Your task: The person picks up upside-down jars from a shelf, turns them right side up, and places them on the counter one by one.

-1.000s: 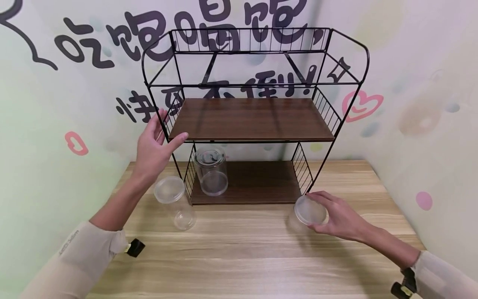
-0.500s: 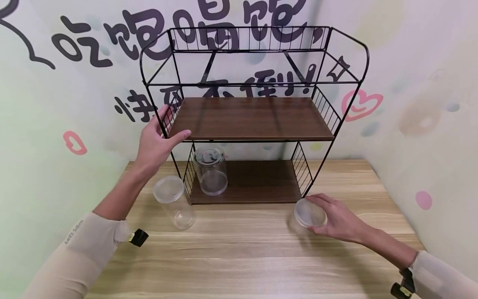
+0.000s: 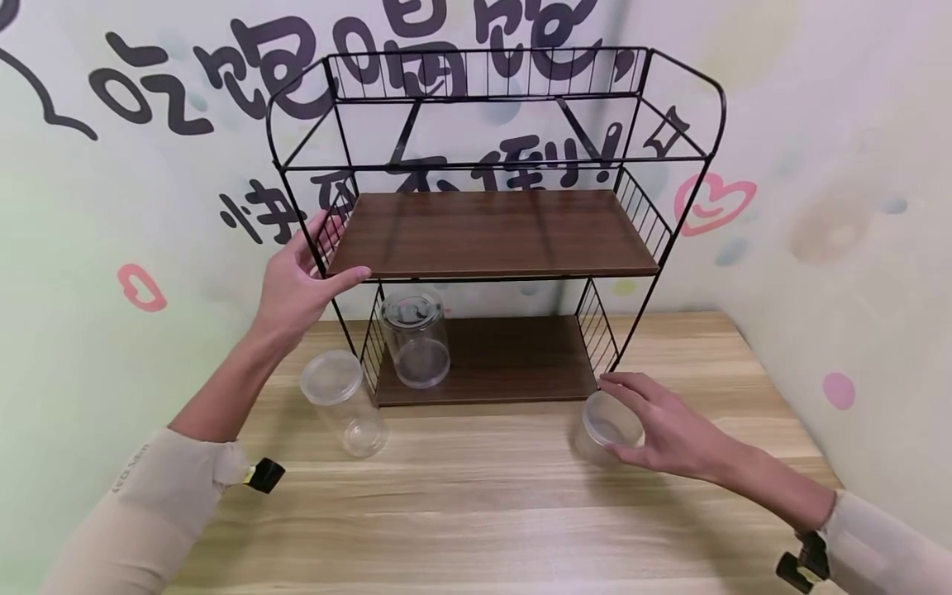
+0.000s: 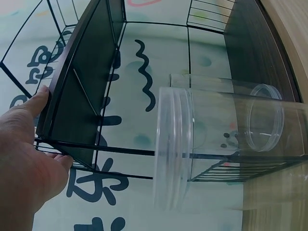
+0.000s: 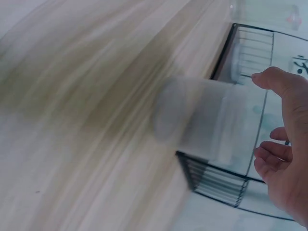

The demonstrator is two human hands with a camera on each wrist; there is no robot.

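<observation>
My left hand point(image 3: 293, 281) grips the left side of a two-board shelf rack point(image 3: 494, 235) at the upper board. In the left wrist view its thumb lies on the board's front edge and the other fingers sit by the side wires. At the rack's front right corner, a clear plastic jar point(image 3: 611, 420) with a whitish lid stands on the table. Close over its right side, my right hand point(image 3: 669, 430) spreads thumb and fingers. In the right wrist view that hand point(image 5: 288, 149) is apart from the jar, with nothing held.
Another clear lidded jar point(image 3: 332, 378) stands on the wooden table point(image 3: 483, 512) before the rack's left side. A third clear jar point(image 3: 416, 343) stands on the lower board's left end. Behind the rack is a wall point(image 3: 803, 99) with black lettering.
The right hand's fingers have risen slightly off the jar's lid. My left hand has closed in on the upper board's edge. The head view has shifted a little.
</observation>
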